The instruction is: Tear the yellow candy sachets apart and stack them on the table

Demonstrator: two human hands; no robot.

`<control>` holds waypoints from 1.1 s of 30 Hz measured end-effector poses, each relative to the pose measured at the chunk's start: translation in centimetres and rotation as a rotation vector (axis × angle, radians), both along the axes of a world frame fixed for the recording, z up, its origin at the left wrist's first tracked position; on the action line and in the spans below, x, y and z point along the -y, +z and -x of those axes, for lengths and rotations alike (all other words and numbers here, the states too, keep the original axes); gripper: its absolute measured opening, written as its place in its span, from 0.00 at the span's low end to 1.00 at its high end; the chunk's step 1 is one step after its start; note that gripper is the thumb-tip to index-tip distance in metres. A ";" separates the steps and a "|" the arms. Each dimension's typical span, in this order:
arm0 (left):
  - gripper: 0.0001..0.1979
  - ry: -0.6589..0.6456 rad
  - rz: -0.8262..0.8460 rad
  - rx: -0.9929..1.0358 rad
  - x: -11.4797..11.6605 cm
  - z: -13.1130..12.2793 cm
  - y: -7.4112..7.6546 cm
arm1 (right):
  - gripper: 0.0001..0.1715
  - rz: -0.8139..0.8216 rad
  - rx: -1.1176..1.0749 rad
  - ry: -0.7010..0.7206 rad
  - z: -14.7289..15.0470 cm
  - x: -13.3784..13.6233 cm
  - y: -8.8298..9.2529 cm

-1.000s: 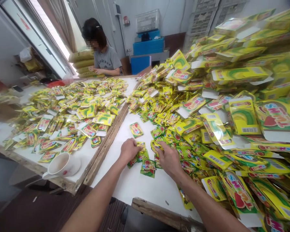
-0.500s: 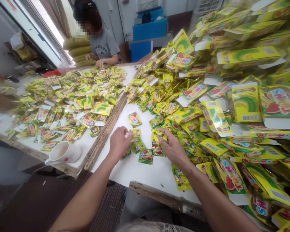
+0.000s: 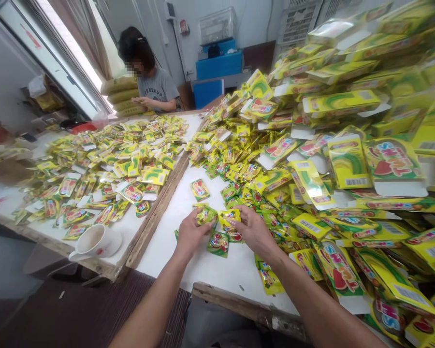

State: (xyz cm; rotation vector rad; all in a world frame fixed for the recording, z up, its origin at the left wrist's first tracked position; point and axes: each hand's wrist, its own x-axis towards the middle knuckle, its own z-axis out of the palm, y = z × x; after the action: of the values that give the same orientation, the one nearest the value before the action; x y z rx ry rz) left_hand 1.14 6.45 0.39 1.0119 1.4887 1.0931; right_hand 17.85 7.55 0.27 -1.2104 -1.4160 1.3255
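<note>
My left hand [image 3: 193, 235] is closed on a small green and yellow packet [image 3: 206, 215], pinched between thumb and fingers just above the white table top [image 3: 166, 241]. Opposite it, my right hand [image 3: 253, 231] grips a yellow packet [image 3: 229, 218] by its right edge. The two packets are held close side by side. Below them a green packet with a watermelon picture [image 3: 218, 244] lies flat on the table. Another green packet [image 3: 199, 190] lies a little beyond my left hand. Part of a further packet shows from under my left hand.
A tall heap of yellow cartons [image 3: 348, 159] and loose packets fills the right side. Past a wooden strip [image 3: 159, 208], more small packs [image 3: 112, 164] cover the left table. A white mug [image 3: 94, 241] stands near its front edge. A person in a grey shirt [image 3: 157, 89] sits across.
My left hand has moved slightly right and now holds a green and yellow packet. My right hand has lifted the yellow packet. The view has shifted a little.
</note>
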 end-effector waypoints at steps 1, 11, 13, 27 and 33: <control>0.22 -0.008 0.007 0.129 0.3 -0.3 0.1 | 0.17 0.011 -0.050 0.027 0.1 0.0 0.2; 0.11 -0.147 0.115 0.313 0.9 -0.7 0.7 | 0.16 -0.098 0.044 0.027 -0.5 -0.4 -0.3; 0.09 -0.192 0.084 0.310 0.7 -0.6 0.6 | 0.15 -0.138 0.090 0.083 -0.6 -0.3 0.0; 0.13 -0.376 -0.056 -0.028 -0.3 -0.2 -0.1 | 0.14 -0.220 0.150 -0.058 -0.3 0.1 0.7; 0.19 -0.298 -0.011 0.236 -1.0 -1.3 0.1 | 0.23 0.043 0.146 -0.093 0.3 0.1 0.6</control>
State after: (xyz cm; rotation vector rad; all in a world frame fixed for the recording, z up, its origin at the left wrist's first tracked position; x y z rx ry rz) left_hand 2.45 7.48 0.50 1.0354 1.1044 0.9690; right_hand 17.57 7.41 0.88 -1.4098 -1.4201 1.2301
